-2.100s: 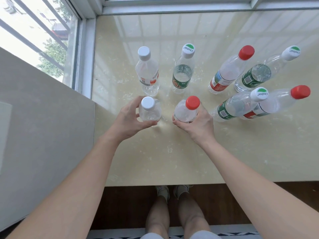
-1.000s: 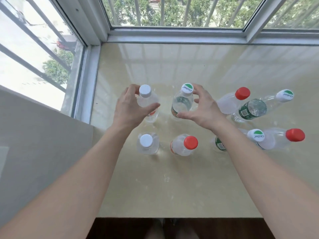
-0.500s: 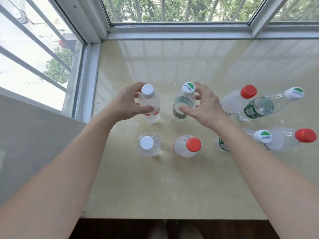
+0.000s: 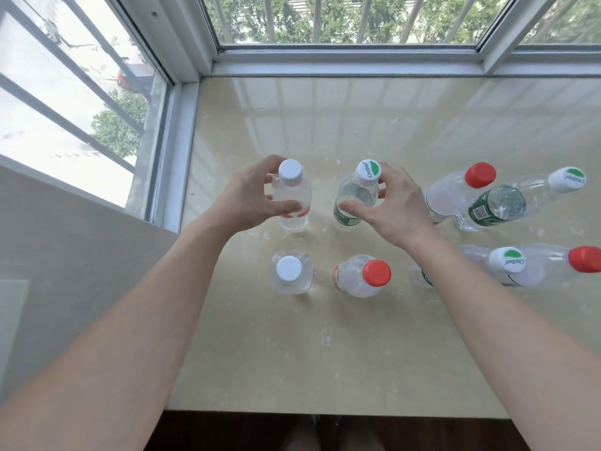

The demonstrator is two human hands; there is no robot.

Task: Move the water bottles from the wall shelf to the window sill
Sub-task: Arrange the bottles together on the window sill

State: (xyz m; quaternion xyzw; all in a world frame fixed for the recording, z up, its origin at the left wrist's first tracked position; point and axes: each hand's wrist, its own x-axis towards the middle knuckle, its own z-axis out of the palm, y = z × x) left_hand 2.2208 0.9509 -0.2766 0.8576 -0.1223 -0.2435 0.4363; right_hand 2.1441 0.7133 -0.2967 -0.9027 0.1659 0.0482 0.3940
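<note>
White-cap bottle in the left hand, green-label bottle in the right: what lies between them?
Nothing; the head view shows only bare window sill between the white-cap bottle and the green-label bottle.

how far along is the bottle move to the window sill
Done: all eight bottles in view are on the window sill, such as the red-capped front bottle. In hand: left hand grips the white-capped back bottle, right hand the green-capped bottle beside it. Left: releasing those; the wall shelf is out of view.
</note>
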